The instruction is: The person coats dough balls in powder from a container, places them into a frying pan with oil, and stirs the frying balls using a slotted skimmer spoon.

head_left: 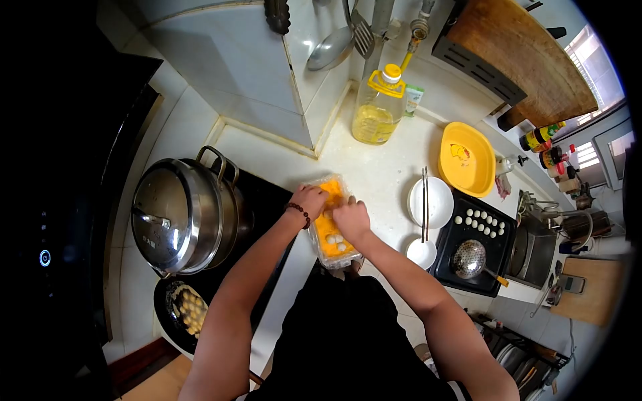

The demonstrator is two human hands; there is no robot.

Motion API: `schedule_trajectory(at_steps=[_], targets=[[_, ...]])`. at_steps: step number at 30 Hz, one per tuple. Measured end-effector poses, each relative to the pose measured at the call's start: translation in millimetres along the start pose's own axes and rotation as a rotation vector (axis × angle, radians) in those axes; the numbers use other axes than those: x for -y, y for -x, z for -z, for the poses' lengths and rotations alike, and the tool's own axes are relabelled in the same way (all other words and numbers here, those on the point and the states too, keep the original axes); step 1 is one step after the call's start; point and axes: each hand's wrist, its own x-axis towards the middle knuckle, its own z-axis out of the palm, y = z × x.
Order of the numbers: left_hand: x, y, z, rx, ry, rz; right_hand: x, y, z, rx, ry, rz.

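Note:
A clear plastic-wrapped tray (336,251) lies at the counter's front edge, with an orange layer and a few pale round pieces in it. My left hand (309,200), with a beaded bracelet at the wrist, is over the tray's upper left part, fingers curled down to the orange layer. Over the tray's right side is my right hand (351,217), its fingers bent inward close to the left ones. The fingertips of both hands are too hidden to show what they hold, if anything.
A lidded steel pot (177,217) and a pan of round pieces (187,311) stand at left. An oil bottle (379,107) is behind. To the right are a yellow basin (467,160), a white bowl (438,204) with chopsticks, a small bowl (421,254) and a black tray (448,264) with balls and a strainer.

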Motion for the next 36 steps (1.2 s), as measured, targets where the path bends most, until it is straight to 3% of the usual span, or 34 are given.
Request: schedule_trajectory(at_steps=[3, 7, 8, 10, 15, 20, 22, 25, 29, 31, 33, 35, 36], targets=[[-2, 5, 15, 0.171, -0.088, -0.079, -10, -6, -6, -0.098, 0.025, 0.014], [0, 5, 4, 0.146, -0.076, -0.055, -20, -10, -16, -0.37, -0.035, 0.2], [-2, 5, 1, 0.096, -0.105, -0.006, -21, -10, -18, -0.37, -0.037, 0.2], [0, 8, -2, 0.045, -0.139, 0.046, -21, -10, -12, -0.162, -0.031, 0.241], [-7, 25, 7, -0.144, -0.047, -0.011, -30, -12, -9, -0.194, -0.128, 0.293], [-9, 17, -5, -0.084, -0.162, 0.059, -28, -25, -18, -0.251, -0.069, 0.277], [-11, 13, -6, -0.059, -0.219, 0.081, -24, -29, -7, -0.213, 0.043, 0.165], [-12, 12, -9, -0.106, -0.174, 0.134, -20, -32, -22, -0.231, 0.021, 0.214], [-9, 16, -7, -0.124, -0.022, 0.054, -17, -17, -19, -0.272, -0.035, 0.218], [-10, 18, -1, -0.113, -0.021, 0.047, -18, -12, 2, -0.038, -0.171, 0.196], [-11, 13, 5, 0.028, -0.061, 0.103, -22, -12, 0, -0.104, -0.123, 0.198], [-11, 8, 5, -0.017, -0.111, 0.136, -24, -13, -6, -0.164, -0.078, 0.197], [-13, 8, 8, -0.063, -0.164, 0.171, -24, -17, -10, -0.298, 0.013, 0.19]])
